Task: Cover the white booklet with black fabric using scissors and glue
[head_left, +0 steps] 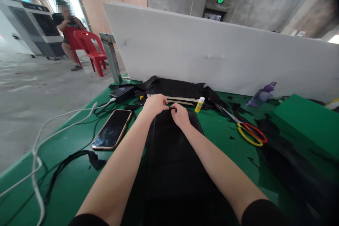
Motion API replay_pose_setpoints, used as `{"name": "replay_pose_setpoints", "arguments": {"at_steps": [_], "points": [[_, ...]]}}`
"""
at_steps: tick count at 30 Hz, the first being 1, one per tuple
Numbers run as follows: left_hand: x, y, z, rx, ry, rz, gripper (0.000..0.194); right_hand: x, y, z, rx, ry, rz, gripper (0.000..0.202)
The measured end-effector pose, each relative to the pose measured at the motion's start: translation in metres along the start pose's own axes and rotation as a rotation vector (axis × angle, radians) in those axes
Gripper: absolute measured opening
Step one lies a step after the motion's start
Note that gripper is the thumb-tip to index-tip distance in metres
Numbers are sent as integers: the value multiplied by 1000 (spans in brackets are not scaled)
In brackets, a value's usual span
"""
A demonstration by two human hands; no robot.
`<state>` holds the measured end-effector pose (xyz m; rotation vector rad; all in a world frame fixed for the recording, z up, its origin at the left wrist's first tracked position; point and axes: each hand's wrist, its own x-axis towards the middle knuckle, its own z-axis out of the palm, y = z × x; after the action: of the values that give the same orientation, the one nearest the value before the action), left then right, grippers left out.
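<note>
A long black piece of fabric point(172, 155) lies lengthwise on the green table point(225, 127) between my forearms. At its far edge my left hand point(156, 105) pinches the cloth with thumb and fingers. Close beside it, my right hand point(180, 114) pinches the same edge, the fingertips of both hands nearly meeting. Just beyond them are thin pale strips point(182, 100) in front of a dark folded cloth bundle point(172, 86). A yellow glue stick point(200, 105) with a white cap stands to the right of my right hand.
Scissors point(250, 132) with red and yellow handles lie to the right, near black scraps, a purple bottle point(262, 94) and a green box point(309, 123). At left are a phone point(112, 129), a power bank point(122, 93) and white cables point(37, 148). A white board point(185, 46) borders the back; a person point(69, 24) sits beyond.
</note>
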<state>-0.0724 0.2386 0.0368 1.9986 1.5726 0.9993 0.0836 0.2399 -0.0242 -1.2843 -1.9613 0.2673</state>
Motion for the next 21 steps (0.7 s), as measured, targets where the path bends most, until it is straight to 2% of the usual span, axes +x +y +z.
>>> {"name": "replay_pose_setpoints", "arguments": {"at_steps": [5,9,16,21], "points": [[6,-24,-4,-91,-102,18,11,3,0,0,-23,-57,-15,23],[7,-36,-1,-172,-118,40,7,8,8,-7,-29,-135,-43,25],[6,-37,2,-234,-127,8,7,18,41,-35,-102,-249,-4,24],[5,-34,1,-250,-121,-13,8,22,54,-57,-149,-341,-25,22]]}}
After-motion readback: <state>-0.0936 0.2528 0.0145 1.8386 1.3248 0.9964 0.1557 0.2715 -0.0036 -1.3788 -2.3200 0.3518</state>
